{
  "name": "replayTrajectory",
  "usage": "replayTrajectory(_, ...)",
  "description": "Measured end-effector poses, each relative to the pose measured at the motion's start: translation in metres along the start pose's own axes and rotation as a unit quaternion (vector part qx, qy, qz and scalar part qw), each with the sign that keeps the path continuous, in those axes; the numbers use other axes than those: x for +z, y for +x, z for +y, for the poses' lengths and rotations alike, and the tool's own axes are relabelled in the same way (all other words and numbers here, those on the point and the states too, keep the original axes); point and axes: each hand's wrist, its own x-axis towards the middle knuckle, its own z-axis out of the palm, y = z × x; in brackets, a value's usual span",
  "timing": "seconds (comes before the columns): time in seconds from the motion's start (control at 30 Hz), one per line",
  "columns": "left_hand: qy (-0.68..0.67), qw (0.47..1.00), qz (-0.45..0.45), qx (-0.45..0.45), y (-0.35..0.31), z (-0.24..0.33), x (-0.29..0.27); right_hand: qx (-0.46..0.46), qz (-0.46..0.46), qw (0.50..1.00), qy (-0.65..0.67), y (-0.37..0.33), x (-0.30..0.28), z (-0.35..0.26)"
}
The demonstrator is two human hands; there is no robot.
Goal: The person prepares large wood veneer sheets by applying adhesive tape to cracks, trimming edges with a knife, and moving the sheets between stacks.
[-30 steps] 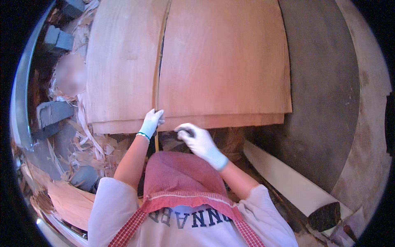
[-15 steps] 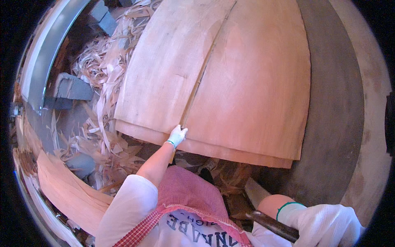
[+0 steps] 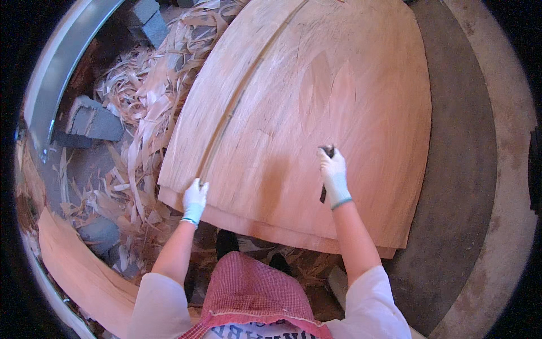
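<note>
two gloved hands on veneer sheet (image 3: 316,113): left hand (image 3: 195,199) at edge, right hand (image 3: 334,175) gripping dark tool (image 3: 326,151).

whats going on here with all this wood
A person in white gloves bends over a stack of large thin reddish wood veneer sheets. The left hand presses flat on the near edge of the sheets, beside a long seam. The right hand has its grip closed on a small dark tool, held against the top sheet. Pale wood scraps and grey blocks lie to the left.
</note>
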Motion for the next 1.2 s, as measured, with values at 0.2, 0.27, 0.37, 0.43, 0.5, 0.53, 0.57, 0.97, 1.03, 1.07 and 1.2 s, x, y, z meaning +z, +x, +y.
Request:
replayTrajectory(0.2, -0.040, 0.994, -0.082, -0.053, 0.039, -0.050, 0.006, -0.004, 0.110, 0.966, -0.232, 0.110, 0.088, 0.059)
replayTrajectory(0.27, -0.057, 0.989, -0.118, -0.074, 0.040, -0.032, -0.003, 0.004, 0.158, 0.948, -0.275, 0.132, 0.104, 0.067)
replayTrajectory(0.37, 0.030, 0.996, -0.066, -0.042, 0.046, -0.050, 0.007, 0.024, 0.085, 0.948, -0.305, 0.142, 0.119, 0.053)
replayTrajectory(0.43, 0.016, 0.997, -0.073, -0.031, 0.049, -0.060, 0.011, -0.029, 0.073, 0.939, -0.334, 0.132, 0.125, 0.047)
replayTrajectory(0.5, 0.010, 0.997, -0.074, -0.012, 0.052, -0.059, 0.007, -0.132, 0.066, 0.931, -0.335, 0.113, 0.125, 0.040)
replayTrajectory(0.53, -0.003, 0.995, -0.097, -0.014, 0.054, -0.057, 0.004, -0.208, 0.064, 0.921, -0.322, 0.094, 0.123, 0.041)
replayTrajectory(0.57, -0.014, 0.995, -0.096, -0.018, 0.052, -0.062, 0.004, -0.254, 0.007, 0.916, -0.309, 0.067, 0.125, 0.028)
replayTrajectory(0.97, -0.073, 0.995, -0.022, 0.068, -0.014, -0.041, -0.115, 0.090, 0.009, 0.894, -0.439, -0.346, -0.121, 0.157)
replayTrajectory(1.03, -0.069, 0.994, -0.009, 0.090, -0.036, -0.034, -0.141, 0.302, -0.077, 0.825, -0.472, -0.392, -0.153, 0.206)
replayTrajectory(1.07, -0.060, 0.994, -0.015, 0.092, -0.052, -0.028, -0.157, 0.325, -0.098, 0.803, -0.489, -0.407, -0.168, 0.239)
replayTrajectory(1.2, -0.121, 0.984, -0.085, 0.100, -0.110, -0.032, -0.170, 0.337, -0.181, 0.699, -0.604, -0.427, -0.232, 0.359)
